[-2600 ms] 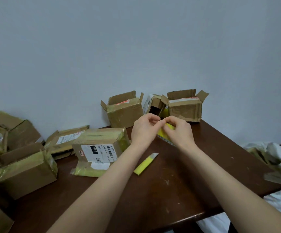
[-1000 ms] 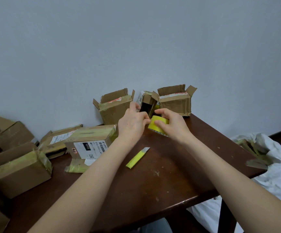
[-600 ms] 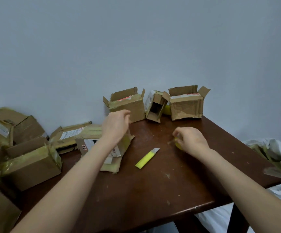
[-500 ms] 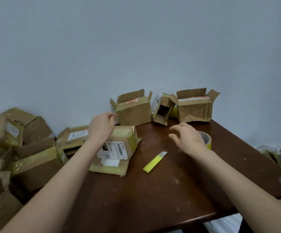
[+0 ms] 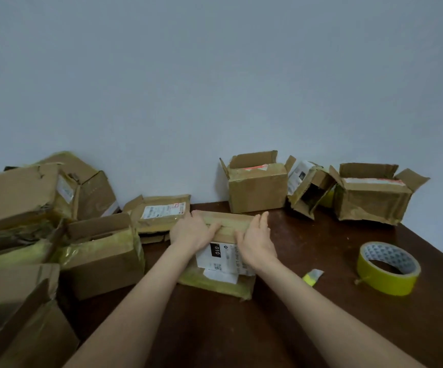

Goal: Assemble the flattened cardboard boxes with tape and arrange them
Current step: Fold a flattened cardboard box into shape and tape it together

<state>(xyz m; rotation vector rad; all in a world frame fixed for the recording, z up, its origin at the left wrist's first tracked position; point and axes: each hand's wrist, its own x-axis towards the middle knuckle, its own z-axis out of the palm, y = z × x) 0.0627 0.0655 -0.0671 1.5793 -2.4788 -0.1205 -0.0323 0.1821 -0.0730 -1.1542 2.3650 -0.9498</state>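
A flattened cardboard box (image 5: 223,282) with a white barcode label lies on the dark wooden table (image 5: 307,328) in front of me. My left hand (image 5: 192,233) grips its far left edge, fingers curled over the taped top. My right hand (image 5: 256,241) rests on its right side with straight fingers. A roll of yellow tape (image 5: 388,266) lies flat at the right. A yellow box cutter (image 5: 311,277) lies between box and roll, partly hidden by my right forearm.
Three assembled open boxes stand along the wall: one (image 5: 257,185), a small tipped one (image 5: 307,191) and one (image 5: 371,197) at the right. Another flat box (image 5: 160,212) lies behind my left hand. Several cardboard boxes (image 5: 34,235) are piled at the left.
My right hand has set the tape roll down at the right and moved onto the flattened box. My left hand pulled that box toward the table's middle. The view shifted left.
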